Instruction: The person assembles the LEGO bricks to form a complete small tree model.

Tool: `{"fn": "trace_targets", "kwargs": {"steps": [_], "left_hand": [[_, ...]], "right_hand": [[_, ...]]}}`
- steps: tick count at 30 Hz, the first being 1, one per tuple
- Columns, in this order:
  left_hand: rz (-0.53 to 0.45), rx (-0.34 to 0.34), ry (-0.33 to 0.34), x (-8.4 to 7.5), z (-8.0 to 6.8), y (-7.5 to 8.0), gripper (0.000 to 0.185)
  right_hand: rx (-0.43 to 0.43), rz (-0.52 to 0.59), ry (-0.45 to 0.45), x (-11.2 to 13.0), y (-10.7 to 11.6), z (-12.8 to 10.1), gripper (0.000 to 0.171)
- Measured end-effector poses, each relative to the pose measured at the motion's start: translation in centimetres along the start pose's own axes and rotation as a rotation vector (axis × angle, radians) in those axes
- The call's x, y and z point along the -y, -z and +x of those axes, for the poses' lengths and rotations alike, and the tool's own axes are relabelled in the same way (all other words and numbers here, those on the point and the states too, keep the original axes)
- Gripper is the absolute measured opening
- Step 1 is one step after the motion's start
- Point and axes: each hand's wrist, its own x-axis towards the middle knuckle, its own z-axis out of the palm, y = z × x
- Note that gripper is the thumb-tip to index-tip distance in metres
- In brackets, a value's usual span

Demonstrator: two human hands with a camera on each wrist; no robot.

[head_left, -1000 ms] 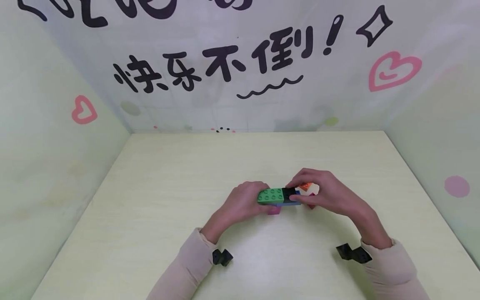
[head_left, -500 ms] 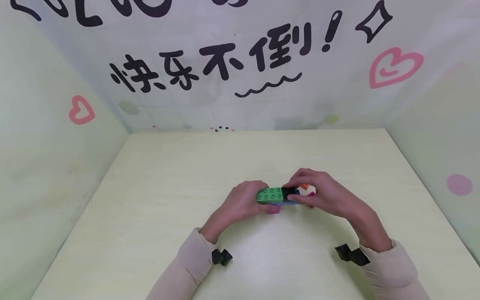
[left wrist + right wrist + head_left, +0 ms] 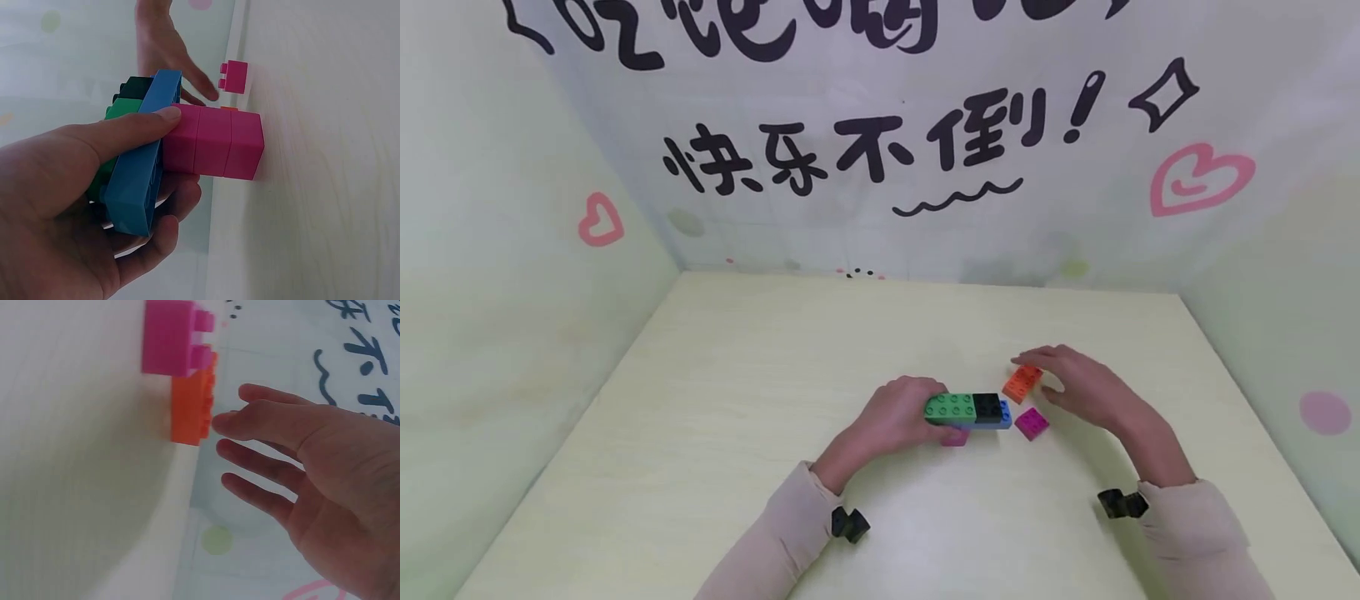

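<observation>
Green brick [image 3: 950, 407], black brick [image 3: 988, 407]: moulded plastic, smooth studs, satin. Blue brick [image 3: 130, 209]: plastic, smooth sides, low sheen. Pink stack [image 3: 212, 142] under it: plastic, smooth faces, fine seams. Nearer desk's right edge than left, orange brick [image 3: 1021, 386] and loose pink brick [image 3: 1032, 423]: smooth plastic. Desk [image 3: 790, 350]: wood-look top, faint grain, smooth, soft gloss toward near edge. Along desk's far edge, back wall [image 3: 850, 229]: smooth printed sheet, mostly matt. Sleeves [image 3: 790, 525]: puffy cloth, creased, matt. Wrist mounts [image 3: 850, 525]: dark, plastic-looking.
</observation>
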Motion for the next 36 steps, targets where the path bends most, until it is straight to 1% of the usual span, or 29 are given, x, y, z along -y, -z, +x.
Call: {"fn": "trace_targets", "kwargs": {"steps": [1,3,6,9,12,15,19,22,24,26,29,32,36], "left_hand": [[0.004,0.0,-0.003,0.1,0.0,0.0,0.043],[0.01,-0.003,-0.013,0.2,-0.1,0.0,0.043],[0.011,-0.013,-0.025,0.4,-0.1,0.0,0.042],[0.003,-0.009,-0.026,0.4,0.1,-0.3,0.043],[-0.002,-0.005,-0.024,0.2,0.2,-0.5,0.043],[-0.009,-0.014,-0.021,0.1,0.2,-0.5,0.044],[-0.015,-0.028,-0.015,0.2,0.3,-0.6,0.046],[-0.022,-0.027,-0.007,0.2,0.2,-0.6,0.047],[-0.031,-0.027,-0.003,0.3,0.2,-0.6,0.048],[-0.041,-0.031,-0.003,0.4,0.2,-0.6,0.048],[-0.072,-0.03,-0.013,0.5,0.3,-0.6,0.046],[-0.122,-0.012,-0.037,0.6,0.3,-0.7,0.048],[-0.238,0.041,-0.049,1.0,0.1,-0.4,0.055]], "right_hand": [[0.031,-0.004,-0.001,-0.2,-0.3,0.1,0.055],[0.046,-0.005,0.009,-0.5,-0.9,0.2,0.054],[0.002,-0.014,0.004,-0.5,-1.5,0.3,0.049],[-0.026,-0.007,-0.048,-0.7,-1.7,-0.2,0.042],[-0.016,0.049,-0.111,-0.8,-1.6,-0.6,0.041],[-0.061,0.115,-0.133,-0.8,-1.0,-0.9,0.042],[-0.209,0.171,-0.082,0.3,0.7,-1.1,0.047],[-0.305,0.242,-0.013,2.1,1.9,-1.2,0.05],[-0.34,0.302,0.055,3.6,2.4,-1.2,0.051],[-0.352,0.357,0.133,4.9,2.7,-1.1,0.05],[-0.33,0.414,0.212,6.4,2.7,-0.9,0.046],[-0.284,0.441,0.226,7.1,2.4,-0.9,0.042],[-0.239,0.437,0.232,7.3,2.0,-0.7,0.039]]}}
